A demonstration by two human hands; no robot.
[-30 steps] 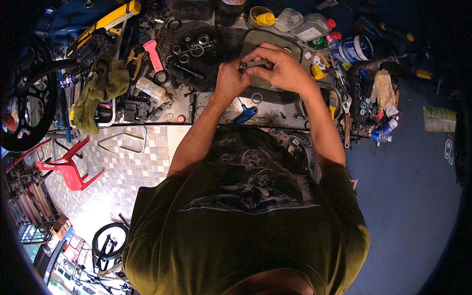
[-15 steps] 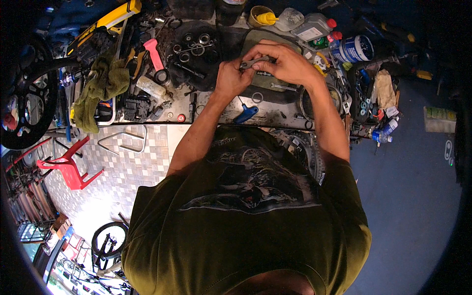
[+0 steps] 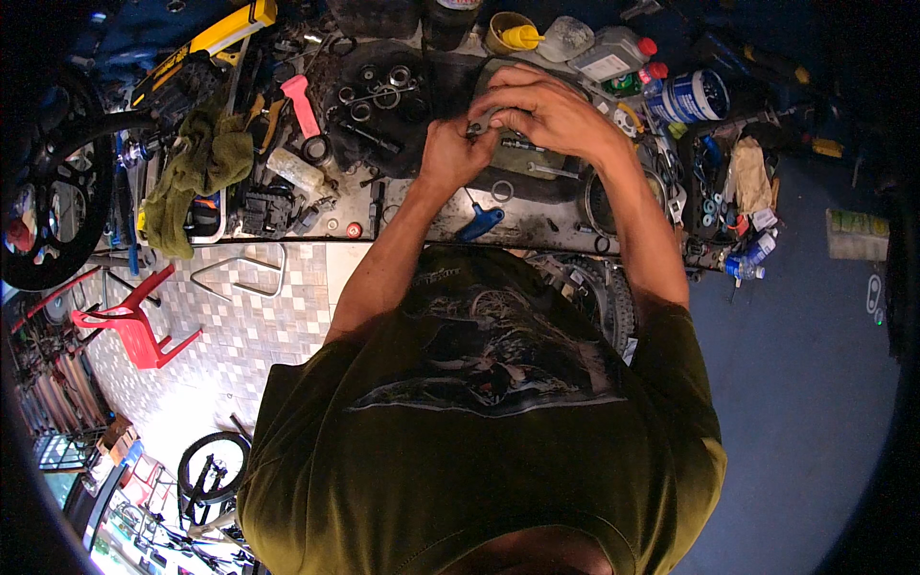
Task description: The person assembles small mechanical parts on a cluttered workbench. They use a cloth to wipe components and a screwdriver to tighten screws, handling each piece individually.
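Note:
Over the back of the workbench, my left hand [image 3: 454, 155] is closed, thumb and fingers pinching a small grey metal part [image 3: 481, 125]. My right hand [image 3: 548, 113] is curled over the other side of that part, its fingers bent and covering much of it, so its full shape is hidden. Beneath the hands lies a dark mat [image 3: 575, 187] with a small spanner [image 3: 553, 171] on it. A metal ring [image 3: 501, 191] and a blue-handled hex key [image 3: 481, 222] lie nearer to me.
Left of my hands, a black cloth [image 3: 407, 142] bears several rings and a spanner. Farther left are a pink-handled tool [image 3: 303, 105] and a green rag [image 3: 196, 177]. Bottles [image 3: 613, 56] and a white-and-blue tub [image 3: 692, 96] stand at the back right. A red chair [image 3: 139, 321] is on the floor.
My right hand has shifted slightly up and its fingers have closed further over the metal part, hiding more of it. The left hand has hardly moved.

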